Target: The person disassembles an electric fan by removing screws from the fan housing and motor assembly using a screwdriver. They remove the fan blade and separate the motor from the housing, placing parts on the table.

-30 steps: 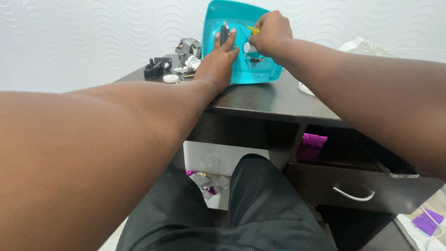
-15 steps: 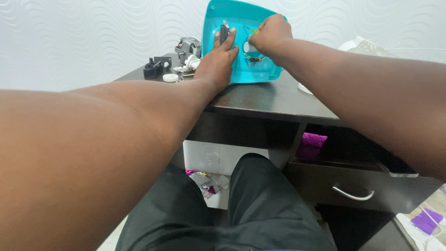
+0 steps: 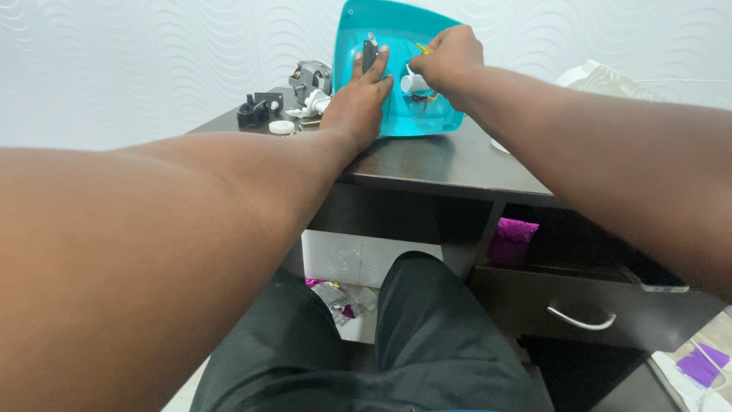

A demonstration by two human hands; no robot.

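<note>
Now the dark surface [image 3: 427, 164] carries a teal shell [image 3: 396, 46] propped up at its far edge. The left hand [image 3: 358, 99] lies flat and open against the shell's inside, steadying it. The right hand [image 3: 451, 57], closed on a yellow-handled screwdriver [image 3: 422, 48], has shifted slightly, uncovering a white cylinder [image 3: 413, 82] beneath it. Farther left sit a small motor [image 3: 309, 76] and loose parts; nothing blocks either hand.

I am reaching both bare arms straight forward, forearms filling the view. My left hand [image 3: 358, 95] is lying flat, palm down, fingers extended and pressing. My right hand [image 3: 451, 57] is curling into a loose fist, fingers pinching together, knuckles facing up.
</note>
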